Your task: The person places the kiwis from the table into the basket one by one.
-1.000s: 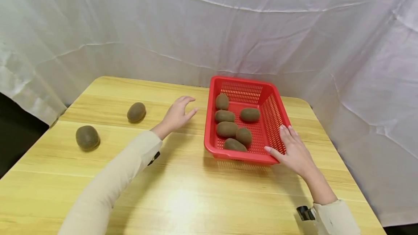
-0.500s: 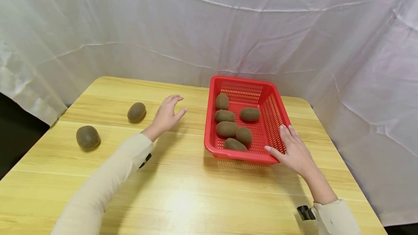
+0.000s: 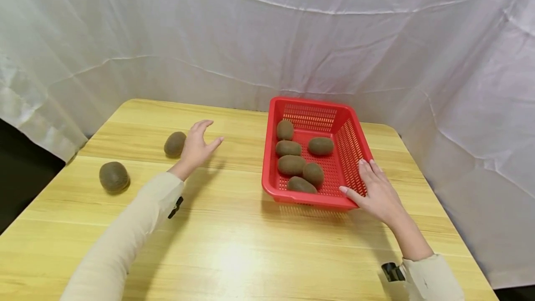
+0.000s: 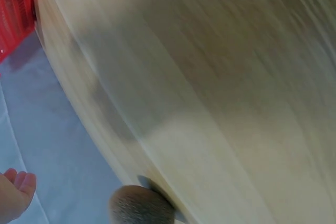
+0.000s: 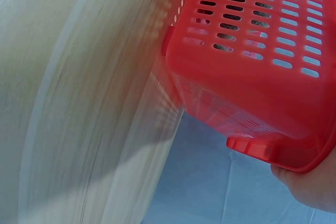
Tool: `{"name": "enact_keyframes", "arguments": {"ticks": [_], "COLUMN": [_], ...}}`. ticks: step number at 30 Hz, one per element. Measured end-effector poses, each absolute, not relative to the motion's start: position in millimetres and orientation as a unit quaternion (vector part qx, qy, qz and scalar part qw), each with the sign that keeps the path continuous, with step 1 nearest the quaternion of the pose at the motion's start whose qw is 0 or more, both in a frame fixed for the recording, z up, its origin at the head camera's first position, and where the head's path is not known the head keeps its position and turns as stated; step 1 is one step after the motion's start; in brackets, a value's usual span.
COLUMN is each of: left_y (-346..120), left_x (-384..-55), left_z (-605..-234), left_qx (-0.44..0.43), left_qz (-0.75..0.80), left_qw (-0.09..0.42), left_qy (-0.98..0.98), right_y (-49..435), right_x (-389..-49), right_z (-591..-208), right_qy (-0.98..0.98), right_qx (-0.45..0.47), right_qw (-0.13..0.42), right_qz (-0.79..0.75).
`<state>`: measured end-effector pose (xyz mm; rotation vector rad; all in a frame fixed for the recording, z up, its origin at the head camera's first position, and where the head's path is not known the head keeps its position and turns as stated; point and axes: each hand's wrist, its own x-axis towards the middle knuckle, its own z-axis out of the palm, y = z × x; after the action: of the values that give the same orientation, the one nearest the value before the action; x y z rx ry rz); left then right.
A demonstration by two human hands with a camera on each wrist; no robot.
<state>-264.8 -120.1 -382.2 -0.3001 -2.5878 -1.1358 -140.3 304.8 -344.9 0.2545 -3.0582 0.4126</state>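
My left hand (image 3: 195,148) is above the table with thumb and fingers spread apart, holding nothing. Just left of it lies a brown kiwi (image 3: 173,144), its right side partly covered by the hand in the head view. That kiwi (image 4: 140,205) also shows at the bottom of the left wrist view. Further left rests a second kiwi (image 3: 114,177). My right hand (image 3: 379,194) rests on the near right corner of a red plastic basket (image 3: 311,201), fingers fairly straight over the right rim, thumb on the front rim. Inside the basket lie several kiwis (image 3: 291,165).
The wooden table (image 3: 234,254) carries the basket and loose kiwis. Behind it hangs a pale cloth (image 3: 234,27), which also runs down the right side. Black straps sit at both sleeve cuffs.
My left hand has moved left, away from the basket, to beside the nearer of the loose kiwis. The right hand and the basket have stayed in place.
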Motion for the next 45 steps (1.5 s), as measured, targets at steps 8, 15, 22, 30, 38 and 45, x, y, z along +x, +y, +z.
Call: {"name": "enact_keyframes", "arguments": {"ticks": [8,15,22,30,38,45], "left_y": [-135.6,-147.6,-161.4,-175.3,-187.3,-194.4], "left_x": [-267.9,-269.9,-271.1,-270.0,-269.7,-269.0], "left_z": [-385.7,-389.7,-396.8,-403.6,-409.2,-410.3], "left_qx": [-0.072,-0.032,-0.014,-0.002,0.020,0.028], "left_qz": [-0.390,-0.381,-0.392,-0.384,-0.366,-0.357], "left_qw": [0.173,0.172,0.174,0.154,0.100,0.079], "left_qy": [-0.902,-0.908,-0.903,-0.911,-0.925,-0.930], "right_y": [305.8,305.5,305.6,305.8,306.2,306.5], "right_x": [-142.0,-142.2,-141.5,-141.9,-141.9,-141.5], "right_z": [-345.0,-345.1,-345.1,-344.9,-346.3,-347.0], "right_qy": [-0.987,-0.987,-0.987,-0.987,-0.987,-0.987], "right_qx": [0.083,0.084,0.083,0.086,0.087,0.084], "right_qw": [0.019,0.020,0.021,0.021,0.021,0.021], "right_qz": [0.134,0.134,0.134,0.134,0.136,0.135]}}
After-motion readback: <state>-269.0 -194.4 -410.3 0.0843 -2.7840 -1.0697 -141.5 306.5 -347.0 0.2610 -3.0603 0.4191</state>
